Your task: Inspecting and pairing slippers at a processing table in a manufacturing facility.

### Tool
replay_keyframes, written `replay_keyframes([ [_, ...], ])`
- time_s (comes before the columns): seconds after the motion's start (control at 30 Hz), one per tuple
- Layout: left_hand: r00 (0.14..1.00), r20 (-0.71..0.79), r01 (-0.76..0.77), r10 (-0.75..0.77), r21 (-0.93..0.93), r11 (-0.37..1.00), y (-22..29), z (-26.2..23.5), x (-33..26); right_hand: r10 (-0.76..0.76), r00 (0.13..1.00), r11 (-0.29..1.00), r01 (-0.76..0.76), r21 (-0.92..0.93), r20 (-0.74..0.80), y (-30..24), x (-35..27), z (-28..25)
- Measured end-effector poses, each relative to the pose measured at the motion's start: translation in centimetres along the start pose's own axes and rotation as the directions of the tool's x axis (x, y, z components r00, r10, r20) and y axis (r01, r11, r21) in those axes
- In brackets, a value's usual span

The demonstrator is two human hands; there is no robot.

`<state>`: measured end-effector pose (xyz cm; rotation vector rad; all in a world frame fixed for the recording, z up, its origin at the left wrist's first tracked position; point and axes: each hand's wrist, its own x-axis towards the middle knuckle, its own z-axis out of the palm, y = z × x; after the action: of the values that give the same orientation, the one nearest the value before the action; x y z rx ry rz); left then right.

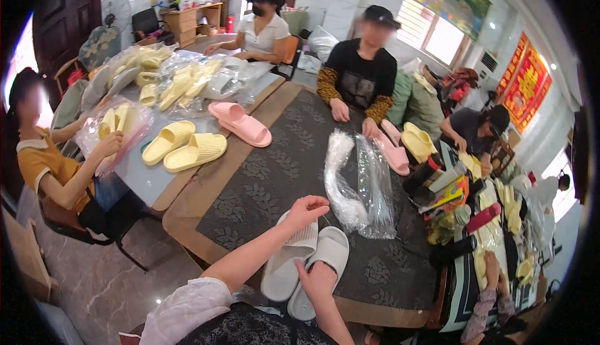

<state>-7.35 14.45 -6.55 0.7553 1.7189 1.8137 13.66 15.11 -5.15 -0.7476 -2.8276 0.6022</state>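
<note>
Two light grey slippers lie side by side at the table's near edge, their heels reaching over it. My left hand (pixel 306 210) is above the toe of the left slipper (pixel 284 264), its fingers closed in a pinch. Whatever it pinches is too small to make out; a thin dark line shows just beneath. My right hand (pixel 319 279) grips the right slipper (pixel 333 245), its fingers reaching in under the strap and hidden there. Its thumb points toward the left slipper. Beyond them lie a bundle of white packing material (pixel 344 182) and clear plastic bags (pixel 375 189).
Pink slippers (pixel 240 123) and yellow slippers (pixel 194 151) sit far left. A co-worker (pixel 362 73) stands across the table by another pink pair (pixel 392 151). Bottles (pixel 431 173) crowd the right side. Several other people work around the tables, one bagging yellow slippers (pixel 115 120).
</note>
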Motion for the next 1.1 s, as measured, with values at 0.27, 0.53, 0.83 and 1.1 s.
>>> replay_keyframes([
  [0.27, 0.745, -0.603, 0.297, 0.286, 0.683, 0.667, 5.7, -16.3, -1.2, 0.148, 0.985, 0.973, -0.128, 0.190, -0.093, 0.4, 0.2, 0.3],
  [0.53, 0.795, -0.566, 0.328, 0.219, 0.704, 0.630, 0.2, -31.2, -1.9, 0.060, 0.977, 0.987, -0.027, 0.161, -0.204, 1.5, 0.8, 2.5],
  [0.83, 0.914, -0.253, -0.151, 0.316, 0.511, 0.846, 7.1, -11.5, -7.8, 0.249, 0.944, 0.932, -0.172, 0.320, -0.216, 1.0, -1.4, -0.8],
  [1.1, 0.806, 0.548, -0.486, 0.223, 0.398, 0.778, 10.0, 1.1, -15.0, 0.297, 0.745, 0.945, -0.140, 0.296, -0.597, 9.8, -5.8, -2.5],
])
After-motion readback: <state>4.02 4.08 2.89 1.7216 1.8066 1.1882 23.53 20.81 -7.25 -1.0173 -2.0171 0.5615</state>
